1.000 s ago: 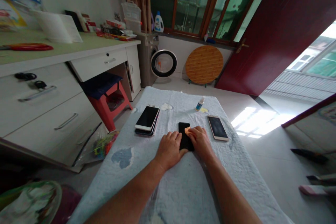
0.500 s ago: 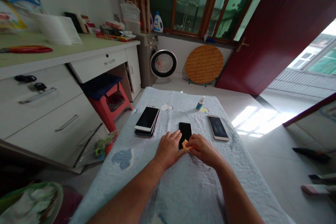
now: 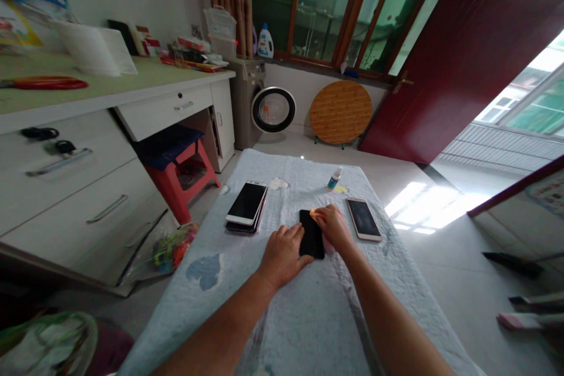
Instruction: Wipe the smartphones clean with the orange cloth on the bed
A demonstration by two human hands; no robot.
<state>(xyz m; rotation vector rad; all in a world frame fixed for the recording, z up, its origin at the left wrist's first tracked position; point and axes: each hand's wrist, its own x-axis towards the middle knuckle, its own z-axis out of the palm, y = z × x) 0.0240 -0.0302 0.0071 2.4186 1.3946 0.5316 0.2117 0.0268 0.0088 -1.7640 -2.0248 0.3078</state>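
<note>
A black smartphone (image 3: 312, 238) lies screen up on the light blue cloth, between my hands. My left hand (image 3: 284, 252) steadies it, fingertips along its left edge and thumb at the near edge. Pinched in my right hand (image 3: 332, 224) is a small orange wiping cloth (image 3: 314, 213), pressed on the phone's far end; the fingers hide most of the cloth. A white-framed phone (image 3: 247, 202) rests on another dark phone, left of my left hand. To the right lies a gold-framed phone (image 3: 363, 219). A small spray bottle (image 3: 333, 179) stands upright beyond my right hand.
The light blue patterned cloth (image 3: 304, 329) covers the table. At left is a white desk (image 3: 88, 164) with a red stool (image 3: 194, 170) under it. An open washing machine (image 3: 249, 100) and a round wooden tabletop (image 3: 341, 111) are at the back. A bin (image 3: 48, 343) stands lower left.
My right hand has moved with the orange cloth from the phone's near end to its far end. My left hand stays at the phone's left side.
</note>
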